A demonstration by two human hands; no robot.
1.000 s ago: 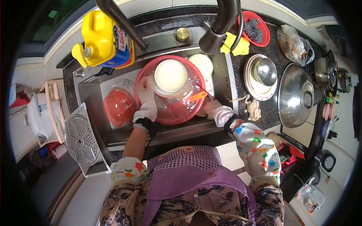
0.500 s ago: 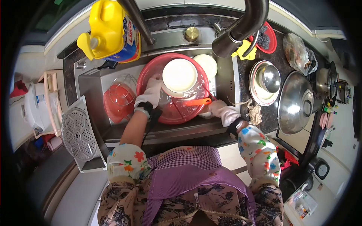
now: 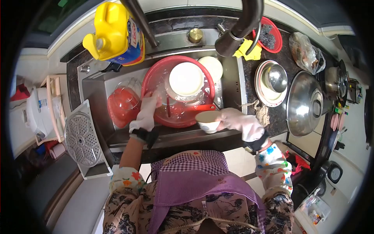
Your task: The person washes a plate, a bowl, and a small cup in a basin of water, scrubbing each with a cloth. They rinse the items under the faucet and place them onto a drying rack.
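A red basin (image 3: 146,80) of water stands in the steel sink. A white bowl (image 3: 186,79) sits in it, with an orange-handled utensil (image 3: 205,107) and a dark red stick (image 3: 168,105) nearby. My right hand (image 3: 233,119), in a whitish glove, grips a small white bowl (image 3: 209,120) by its side, over the basin's lower right edge. My left hand (image 3: 149,107), gloved too, reaches over the basin's left rim; its fingertips are blurred at the water. Another white bowl (image 3: 211,69) lies in the sink behind the basin's right rim.
Left of the basin lie a red strainer (image 3: 120,107) and wire whisk. A yellow jug (image 3: 113,35) stands behind the sink, beside the dark faucet (image 3: 233,37). Stacked bowls (image 3: 270,84), a cloth (image 3: 262,114) and a large steel lid (image 3: 305,104) occupy the right counter.
My right hand has moved slightly down and now holds a small bowl clear of the sink. My left hand has shifted down and left, away from the white bowl. The orange handle lies lower.
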